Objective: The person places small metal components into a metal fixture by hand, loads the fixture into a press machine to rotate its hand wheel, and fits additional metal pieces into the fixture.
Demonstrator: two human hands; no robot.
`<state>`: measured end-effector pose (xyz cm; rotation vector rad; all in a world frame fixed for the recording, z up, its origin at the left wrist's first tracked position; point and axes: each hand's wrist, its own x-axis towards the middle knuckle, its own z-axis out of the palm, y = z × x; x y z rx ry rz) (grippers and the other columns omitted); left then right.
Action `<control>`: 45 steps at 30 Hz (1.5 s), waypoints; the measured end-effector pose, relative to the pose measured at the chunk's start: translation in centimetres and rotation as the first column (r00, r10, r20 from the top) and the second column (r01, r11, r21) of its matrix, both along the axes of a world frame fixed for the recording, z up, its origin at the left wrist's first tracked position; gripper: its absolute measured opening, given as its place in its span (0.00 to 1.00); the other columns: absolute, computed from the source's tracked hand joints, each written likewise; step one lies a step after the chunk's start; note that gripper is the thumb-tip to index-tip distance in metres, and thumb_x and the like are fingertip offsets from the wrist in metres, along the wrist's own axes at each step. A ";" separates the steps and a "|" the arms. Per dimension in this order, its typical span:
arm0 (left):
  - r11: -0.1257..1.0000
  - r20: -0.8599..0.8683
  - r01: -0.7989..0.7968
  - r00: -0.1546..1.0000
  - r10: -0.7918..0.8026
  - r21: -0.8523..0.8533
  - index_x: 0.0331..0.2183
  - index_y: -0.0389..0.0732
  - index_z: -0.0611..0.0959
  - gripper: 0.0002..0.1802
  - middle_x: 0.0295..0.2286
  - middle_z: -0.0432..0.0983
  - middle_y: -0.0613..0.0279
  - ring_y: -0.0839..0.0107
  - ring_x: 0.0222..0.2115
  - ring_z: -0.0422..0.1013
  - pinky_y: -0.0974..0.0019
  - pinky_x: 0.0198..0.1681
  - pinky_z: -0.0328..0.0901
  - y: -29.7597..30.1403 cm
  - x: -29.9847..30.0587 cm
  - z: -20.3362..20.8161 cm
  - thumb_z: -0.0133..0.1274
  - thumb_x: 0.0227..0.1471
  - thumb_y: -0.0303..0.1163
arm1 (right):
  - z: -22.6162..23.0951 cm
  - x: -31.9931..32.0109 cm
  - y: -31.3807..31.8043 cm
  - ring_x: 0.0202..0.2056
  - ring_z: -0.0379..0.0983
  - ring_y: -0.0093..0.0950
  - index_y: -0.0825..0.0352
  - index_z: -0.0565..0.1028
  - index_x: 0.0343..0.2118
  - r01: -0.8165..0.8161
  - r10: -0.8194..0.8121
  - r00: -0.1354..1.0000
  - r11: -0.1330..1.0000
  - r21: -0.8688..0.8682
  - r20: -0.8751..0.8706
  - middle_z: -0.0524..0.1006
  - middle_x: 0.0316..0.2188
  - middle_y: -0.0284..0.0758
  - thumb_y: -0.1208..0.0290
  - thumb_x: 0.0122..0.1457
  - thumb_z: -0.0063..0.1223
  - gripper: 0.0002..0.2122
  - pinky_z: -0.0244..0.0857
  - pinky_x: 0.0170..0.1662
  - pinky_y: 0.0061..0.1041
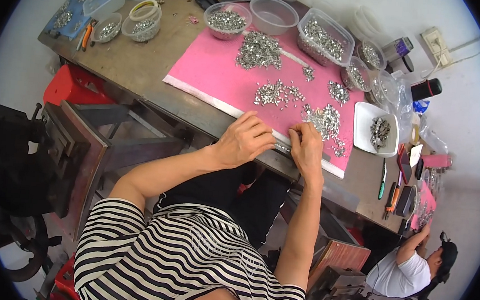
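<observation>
A shiny strip (282, 148) shows between the hands at the table's front edge, its long axis running left to right along that edge. The left hand (246, 140) curls loosely, the right hand (307, 151) bends its fingers nearly together; whether either grips it, I cannot tell. Beyond, silver pieces (324, 121) lie on pink cloth (206, 71).

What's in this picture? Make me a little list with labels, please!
Left hand: fingers bent, near the pink cloth's front edge
Right hand: nearest a pile of silvery pieces
Held: too small to tell
White tray: right of that pile, with more silvery pieces
Other person: white shirt, lower right
</observation>
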<state>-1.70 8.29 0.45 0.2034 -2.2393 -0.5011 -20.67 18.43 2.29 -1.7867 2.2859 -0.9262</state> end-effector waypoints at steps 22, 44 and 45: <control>0.971 0.081 -0.210 0.976 0.202 0.112 0.31 0.45 0.85 0.03 0.31 0.77 0.67 0.65 0.38 0.71 0.51 0.54 0.54 -7.4 -0.4 -0.6 0.61 0.52 0.32 | 0.5 4.7 1.5 0.36 0.72 0.40 0.70 0.75 0.33 -0.054 0.073 0.994 0.971 -0.231 0.078 0.75 0.32 0.40 0.83 0.56 0.59 0.05 0.64 0.42 0.37; 0.931 -0.002 -0.333 0.942 0.337 0.147 0.38 0.41 0.86 0.08 0.36 0.75 0.58 0.55 0.42 0.70 0.53 0.47 0.64 -16.8 -2.1 -2.9 0.60 0.53 0.30 | -0.2 4.7 -7.4 0.35 0.73 0.36 0.64 0.82 0.36 -0.067 0.024 0.969 0.984 -0.167 -0.245 0.75 0.29 0.36 0.75 0.57 0.60 0.05 0.63 0.39 0.37; 0.930 -0.002 -0.335 0.941 0.339 0.147 0.38 0.41 0.86 0.08 0.36 0.75 0.58 0.55 0.42 0.70 0.53 0.47 0.64 -16.8 -2.0 -2.9 0.60 0.53 0.30 | -0.4 4.9 -7.9 0.35 0.72 0.36 0.63 0.82 0.36 -0.058 0.015 0.957 0.988 -0.140 -0.289 0.75 0.29 0.36 0.74 0.56 0.60 0.05 0.63 0.40 0.37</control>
